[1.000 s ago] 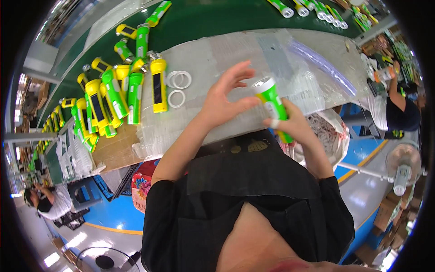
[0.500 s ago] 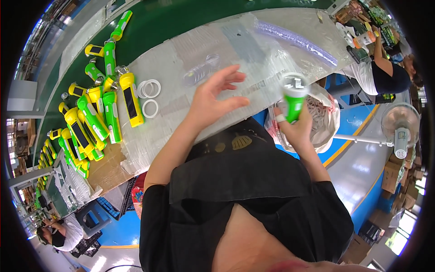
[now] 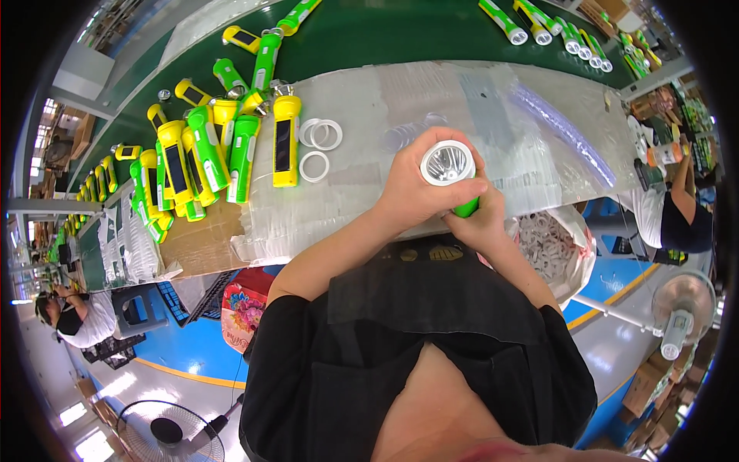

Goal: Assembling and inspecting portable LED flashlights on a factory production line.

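A green flashlight [image 3: 466, 208] with a white rim and a shiny reflector is held in both hands in front of my chest, its lens end tilted up toward me. My left hand [image 3: 412, 183] is wrapped round the white-rimmed head. Around the green body below it closes my right hand [image 3: 485, 217], which hides much of that body. To the left, several white rings [image 3: 314, 167] lie on the plastic-covered table beside a yellow flashlight [image 3: 285, 146] with a dark panel.
A pile of green and yellow flashlights [image 3: 185, 162] covers the table's left part. Clear round discs [image 3: 408, 132] and a clear wrapped strip [image 3: 566, 132] lie farther back. Finished-looking flashlights [image 3: 539, 31] line the green belt. A sack of rings [image 3: 545, 250] stands right, near a fan [image 3: 681, 316].
My right hand has brought the flashlight leftward to the middle. My left hand, open before, has closed round its head. The view has shifted, showing more of the green belt.
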A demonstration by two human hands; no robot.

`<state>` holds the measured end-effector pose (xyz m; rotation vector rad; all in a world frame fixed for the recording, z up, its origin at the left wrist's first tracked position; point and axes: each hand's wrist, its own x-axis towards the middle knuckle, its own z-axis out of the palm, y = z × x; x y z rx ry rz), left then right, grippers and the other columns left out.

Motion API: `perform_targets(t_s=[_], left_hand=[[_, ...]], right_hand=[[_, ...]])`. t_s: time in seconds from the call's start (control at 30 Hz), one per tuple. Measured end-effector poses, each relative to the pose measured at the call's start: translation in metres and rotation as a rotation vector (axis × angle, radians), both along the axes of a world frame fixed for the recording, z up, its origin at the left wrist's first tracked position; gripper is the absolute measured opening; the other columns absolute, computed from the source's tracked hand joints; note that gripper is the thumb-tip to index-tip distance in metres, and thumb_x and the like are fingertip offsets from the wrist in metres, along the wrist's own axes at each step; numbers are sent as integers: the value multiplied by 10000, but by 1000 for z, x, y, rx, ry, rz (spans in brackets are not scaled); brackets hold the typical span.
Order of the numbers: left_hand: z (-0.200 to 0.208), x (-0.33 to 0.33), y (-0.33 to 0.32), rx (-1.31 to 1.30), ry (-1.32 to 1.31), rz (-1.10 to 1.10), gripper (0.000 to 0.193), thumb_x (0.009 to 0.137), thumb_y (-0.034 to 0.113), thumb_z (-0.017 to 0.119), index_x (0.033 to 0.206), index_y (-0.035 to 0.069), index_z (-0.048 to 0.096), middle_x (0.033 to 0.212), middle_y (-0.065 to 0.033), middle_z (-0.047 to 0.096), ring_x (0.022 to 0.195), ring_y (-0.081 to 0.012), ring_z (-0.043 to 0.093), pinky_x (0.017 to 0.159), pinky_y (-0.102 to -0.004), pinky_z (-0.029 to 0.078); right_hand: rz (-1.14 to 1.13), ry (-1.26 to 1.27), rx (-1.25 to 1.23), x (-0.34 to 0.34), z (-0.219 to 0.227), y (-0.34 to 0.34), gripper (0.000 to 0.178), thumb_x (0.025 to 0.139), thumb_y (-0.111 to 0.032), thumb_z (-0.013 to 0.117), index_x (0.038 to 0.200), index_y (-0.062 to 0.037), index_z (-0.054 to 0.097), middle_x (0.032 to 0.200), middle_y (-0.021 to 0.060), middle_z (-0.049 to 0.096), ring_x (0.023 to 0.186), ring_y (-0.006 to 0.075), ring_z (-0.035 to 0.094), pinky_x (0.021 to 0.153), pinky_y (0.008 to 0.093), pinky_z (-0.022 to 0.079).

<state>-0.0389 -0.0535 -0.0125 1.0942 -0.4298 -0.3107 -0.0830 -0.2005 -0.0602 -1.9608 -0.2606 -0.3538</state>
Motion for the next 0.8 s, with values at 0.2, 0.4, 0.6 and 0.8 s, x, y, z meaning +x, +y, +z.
perform_targets(t_s=[0.2, 0.4, 0.6, 0.8], left_hand=[[7, 23, 10, 22, -23, 116, 405, 758, 22, 743, 1093, 22, 515, 999, -99, 636, 941, -177, 631, 830, -340, 529], [11, 78, 15, 282, -644, 414, 585, 688, 103, 857, 1147, 35, 499, 1118, -115, 610, 1026, -200, 610, 881, -319, 501], [-16, 211, 72, 902, -985, 587, 725, 669, 367, 846, 1226, 37, 520, 1290, -193, 537, 1213, -361, 511, 1008, -439, 416], [-45, 358, 172, 1781, -648, 842, 879, 671, 550, 789, 1301, 20, 479, 1285, -154, 549, 1210, -306, 516, 997, -471, 396]], right_hand=[[356, 277, 167, 40, 11, 5, 405, 713, -145, 780, 1048, -29, 584, 954, 60, 648, 882, 147, 618, 769, 316, 503], [261, -278, -227, 148, 31, -4, 498, 678, -149, 792, 1120, -72, 575, 1159, 156, 588, 1022, 326, 612, 864, 385, 494], [97, -399, -617, 304, 27, -37, 558, 697, -60, 741, 1214, -177, 567, 1314, 107, 528, 1054, 347, 615, 838, 400, 528], [-114, -295, -1075, 431, -12, -145, 605, 760, 37, 618, 1307, -199, 506, 1397, 61, 493, 1220, 308, 527, 980, 422, 469]])
